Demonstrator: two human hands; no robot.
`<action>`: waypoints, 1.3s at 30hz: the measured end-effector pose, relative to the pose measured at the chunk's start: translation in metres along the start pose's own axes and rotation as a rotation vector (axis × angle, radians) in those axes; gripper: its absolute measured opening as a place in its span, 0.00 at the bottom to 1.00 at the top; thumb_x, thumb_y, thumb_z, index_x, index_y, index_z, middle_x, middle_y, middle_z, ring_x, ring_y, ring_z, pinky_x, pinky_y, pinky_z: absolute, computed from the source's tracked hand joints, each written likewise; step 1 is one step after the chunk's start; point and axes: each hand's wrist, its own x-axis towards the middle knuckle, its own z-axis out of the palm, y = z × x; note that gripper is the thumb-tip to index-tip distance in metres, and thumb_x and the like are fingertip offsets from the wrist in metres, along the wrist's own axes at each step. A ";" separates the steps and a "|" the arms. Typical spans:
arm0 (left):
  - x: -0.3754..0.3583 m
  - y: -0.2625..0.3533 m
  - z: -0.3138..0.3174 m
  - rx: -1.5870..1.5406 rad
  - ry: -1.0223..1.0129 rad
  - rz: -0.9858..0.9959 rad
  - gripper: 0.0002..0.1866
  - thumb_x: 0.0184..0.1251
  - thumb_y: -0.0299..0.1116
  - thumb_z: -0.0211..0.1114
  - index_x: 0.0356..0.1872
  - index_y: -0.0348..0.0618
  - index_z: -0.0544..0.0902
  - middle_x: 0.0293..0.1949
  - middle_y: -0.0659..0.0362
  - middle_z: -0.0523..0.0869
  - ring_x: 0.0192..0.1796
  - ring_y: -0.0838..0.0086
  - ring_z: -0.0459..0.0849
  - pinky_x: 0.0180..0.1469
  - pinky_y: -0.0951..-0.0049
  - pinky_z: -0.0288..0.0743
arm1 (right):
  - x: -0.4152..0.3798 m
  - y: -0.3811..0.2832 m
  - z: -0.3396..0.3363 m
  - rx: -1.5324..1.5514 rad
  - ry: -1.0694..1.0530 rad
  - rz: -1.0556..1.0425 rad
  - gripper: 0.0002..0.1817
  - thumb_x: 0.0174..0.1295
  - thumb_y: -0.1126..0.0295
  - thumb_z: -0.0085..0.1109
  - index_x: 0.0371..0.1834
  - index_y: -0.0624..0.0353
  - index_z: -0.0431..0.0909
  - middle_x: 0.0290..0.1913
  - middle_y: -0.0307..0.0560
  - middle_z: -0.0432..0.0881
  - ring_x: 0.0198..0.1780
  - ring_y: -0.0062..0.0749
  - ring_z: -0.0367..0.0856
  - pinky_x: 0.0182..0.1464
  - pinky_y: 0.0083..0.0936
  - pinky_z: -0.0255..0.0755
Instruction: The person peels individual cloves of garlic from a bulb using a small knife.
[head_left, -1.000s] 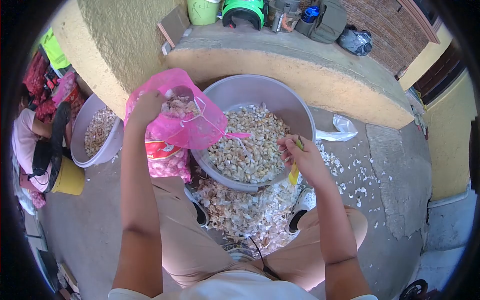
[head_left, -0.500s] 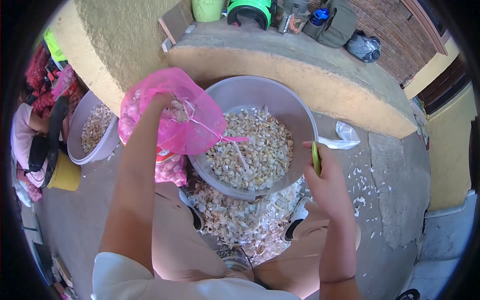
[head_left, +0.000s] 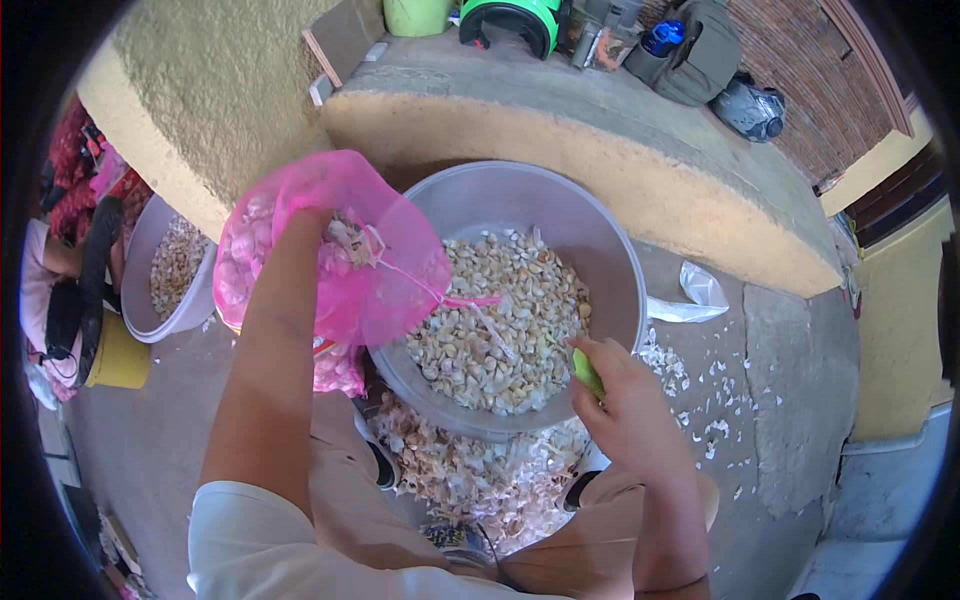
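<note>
The left hand (head_left: 312,212) reaches into the mouth of a pink mesh bag (head_left: 330,245) of garlic, and most of the hand is buried behind the netting, so whether its fingers are closed on anything inside cannot be told. The bag hangs over the left rim of a large grey basin (head_left: 610,250), which is heaped with peeled garlic cloves (head_left: 500,320); a pink drawstring trails from the bag across the cloves. The right hand (head_left: 625,405) sits at the basin's near right rim, its fingers curled shut around a small yellow-green tool (head_left: 586,372) (only a short stub of it shows above the fist, and its working end is hidden). Below the basin, between the person's knees, lies a heap of papery garlic skins (head_left: 470,465), partly covering a pair of shoes whose shapes are hard to read. More white flakes are scattered on the concrete floor (head_left: 790,400) to the right, near a crumpled clear plastic bag (head_left: 690,295). At the far left a second basin (head_left: 150,265) of cloves stands beside another person, who is cut off by the frame edge. On the ledge (head_left: 600,130) above sit a green helmet (head_left: 510,22) and a grey backpack (head_left: 700,45), both clipped by the top of the view.
</note>
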 end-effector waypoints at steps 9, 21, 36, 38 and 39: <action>-0.048 0.009 -0.018 -0.171 -0.143 0.045 0.19 0.63 0.44 0.45 0.39 0.40 0.76 0.34 0.51 0.81 0.33 0.71 0.80 0.31 0.71 0.71 | 0.015 0.013 0.005 0.008 0.003 0.026 0.16 0.51 0.75 0.50 0.45 0.65 0.69 0.36 0.58 0.72 0.40 0.52 0.72 0.42 0.37 0.66; -0.239 0.051 -0.059 -1.131 -0.243 0.190 0.19 0.66 0.48 0.42 0.38 0.45 0.76 0.28 0.63 0.78 0.25 0.79 0.74 0.23 0.78 0.66 | -0.044 0.000 0.004 0.114 -0.064 0.071 0.12 0.55 0.71 0.51 0.43 0.61 0.74 0.28 0.44 0.73 0.28 0.25 0.70 0.32 0.22 0.65; -0.349 0.140 0.010 -1.141 -0.455 0.500 0.17 0.64 0.37 0.48 0.49 0.39 0.64 0.34 0.54 0.75 0.31 0.73 0.75 0.29 0.76 0.68 | -0.065 -0.036 0.037 -0.083 0.079 -0.191 0.31 0.44 0.57 0.64 0.52 0.55 0.67 0.38 0.51 0.73 0.36 0.48 0.75 0.37 0.34 0.70; -0.349 0.141 0.018 -1.134 -0.265 0.570 0.16 0.64 0.36 0.48 0.48 0.40 0.64 0.33 0.53 0.75 0.32 0.70 0.75 0.31 0.73 0.69 | -0.064 -0.027 0.043 -0.114 0.114 -0.200 0.28 0.44 0.55 0.64 0.48 0.56 0.70 0.36 0.51 0.73 0.34 0.46 0.75 0.36 0.34 0.70; -0.349 0.138 0.021 -1.059 -0.232 0.563 0.16 0.64 0.37 0.48 0.48 0.40 0.64 0.32 0.53 0.75 0.32 0.69 0.75 0.32 0.72 0.69 | -0.065 -0.024 0.046 -0.130 0.131 -0.205 0.27 0.44 0.54 0.63 0.46 0.57 0.71 0.35 0.51 0.73 0.34 0.46 0.75 0.36 0.34 0.70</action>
